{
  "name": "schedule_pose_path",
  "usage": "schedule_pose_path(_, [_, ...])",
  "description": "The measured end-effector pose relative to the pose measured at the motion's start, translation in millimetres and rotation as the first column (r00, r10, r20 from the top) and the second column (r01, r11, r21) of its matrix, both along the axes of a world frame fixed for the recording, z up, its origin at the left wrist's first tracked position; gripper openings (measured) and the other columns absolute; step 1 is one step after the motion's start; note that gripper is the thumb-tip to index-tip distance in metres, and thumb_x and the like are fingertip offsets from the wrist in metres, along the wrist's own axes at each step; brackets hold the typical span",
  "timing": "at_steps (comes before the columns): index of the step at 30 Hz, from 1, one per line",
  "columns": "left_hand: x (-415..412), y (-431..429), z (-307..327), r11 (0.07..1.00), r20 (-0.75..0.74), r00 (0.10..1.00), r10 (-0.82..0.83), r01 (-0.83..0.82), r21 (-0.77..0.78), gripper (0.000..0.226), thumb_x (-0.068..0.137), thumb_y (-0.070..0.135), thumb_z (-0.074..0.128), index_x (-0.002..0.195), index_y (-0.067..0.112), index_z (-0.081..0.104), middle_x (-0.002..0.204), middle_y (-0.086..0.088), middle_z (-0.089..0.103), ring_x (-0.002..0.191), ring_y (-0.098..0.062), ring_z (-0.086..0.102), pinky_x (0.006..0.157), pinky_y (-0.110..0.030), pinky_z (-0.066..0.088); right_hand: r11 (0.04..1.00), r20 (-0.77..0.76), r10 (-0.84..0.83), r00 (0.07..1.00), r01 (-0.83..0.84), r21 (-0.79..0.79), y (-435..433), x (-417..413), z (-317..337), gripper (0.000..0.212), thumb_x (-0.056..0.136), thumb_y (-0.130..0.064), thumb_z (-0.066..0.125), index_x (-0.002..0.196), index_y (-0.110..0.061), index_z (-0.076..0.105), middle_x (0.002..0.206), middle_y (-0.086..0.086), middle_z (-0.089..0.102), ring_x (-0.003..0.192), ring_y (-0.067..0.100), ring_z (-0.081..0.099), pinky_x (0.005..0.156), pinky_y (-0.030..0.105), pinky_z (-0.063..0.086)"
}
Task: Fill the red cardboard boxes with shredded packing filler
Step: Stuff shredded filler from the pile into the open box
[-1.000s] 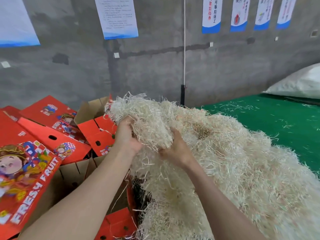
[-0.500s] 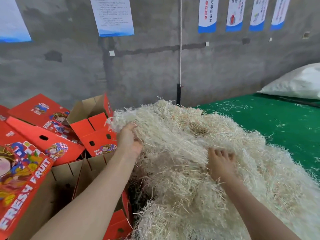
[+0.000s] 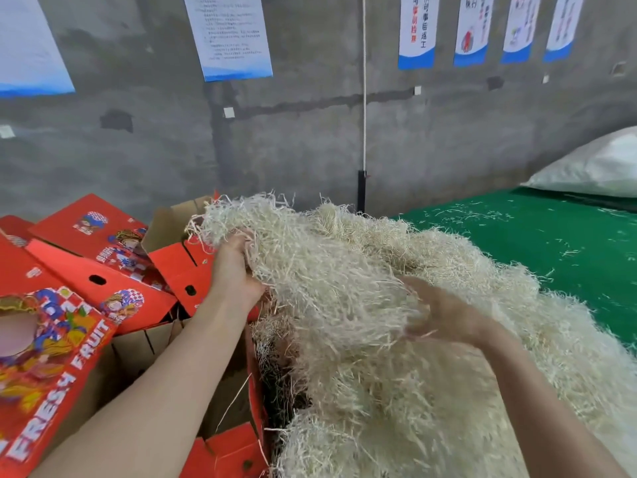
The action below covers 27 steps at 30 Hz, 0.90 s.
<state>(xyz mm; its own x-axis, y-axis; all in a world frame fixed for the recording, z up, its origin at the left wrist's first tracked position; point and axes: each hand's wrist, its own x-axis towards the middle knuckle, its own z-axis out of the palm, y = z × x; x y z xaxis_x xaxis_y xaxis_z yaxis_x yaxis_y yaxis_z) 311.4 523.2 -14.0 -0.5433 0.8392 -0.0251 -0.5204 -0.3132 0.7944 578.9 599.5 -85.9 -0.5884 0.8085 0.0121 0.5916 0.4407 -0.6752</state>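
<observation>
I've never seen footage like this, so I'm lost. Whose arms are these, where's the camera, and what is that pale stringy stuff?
No machine here: these are a person's bare arms, filmed by a camera worn on the head, looking forward and down. The left hand grips a clump of shredded packing filler at the heap's left edge. The right hand, blurred, is among the shreds; its grip is unclear. The heap lies on a green surface. Red cardboard boxes sit at the left.

One left hand [image 3: 234, 270], one right hand [image 3: 444, 315], one heap of shredded filler [image 3: 344, 270]. Left of the left hand, red boxes [image 3: 86, 232] overlap past counting; above, six posters [image 3: 234, 36].
</observation>
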Motion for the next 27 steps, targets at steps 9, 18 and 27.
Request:
schedule_pose_path(9, [21.6,-2.1,8.9,0.993,0.120,0.987,-0.110,0.105,0.050,0.026,0.090,0.026,0.042,0.081,0.014,0.063,0.068,-0.006,0.070,0.063,-0.022,0.068,0.061,-0.030,0.051,0.993,0.114,-0.035,0.993,0.021,0.118,-26.9,-106.3,-5.0,0.078,0.078,-0.026,0.066,0.144,-0.019,0.024,0.148,-0.003,0.030,0.130,0.022,0.037,0.107,0.038,0.034])
schedule_pose_path(18, [-7.2,-17.1,32.1,0.977,0.129,0.992,-0.013,-0.015,0.213,0.032,0.095,0.027,0.035,0.079,0.016,0.059,0.070,-0.003,0.065,0.065,-0.019,0.064,0.063,-0.028,0.053,0.985,0.192,-0.076,0.978,0.044,0.165,-5.1,-60.3,-57.6,0.071,0.078,-0.013,0.058,0.143,-0.025,0.032,0.123,-0.009,0.054,0.104,0.013,0.057,0.089,0.028,0.047])
schedule_pose_path(27, [12.3,-16.7,37.9,0.989,0.028,0.998,-0.061,0.057,0.138,0.047,0.094,0.035,0.038,0.065,0.015,0.069,0.058,-0.004,0.069,0.050,-0.018,0.067,0.055,-0.030,0.050,0.967,-0.324,0.069,0.943,0.018,0.256,-46.7,-64.9,56.0,0.136,0.036,-0.060,0.079,0.139,-0.050,-0.010,0.146,-0.028,0.003,0.141,0.008,0.007,0.114,0.038,0.014])
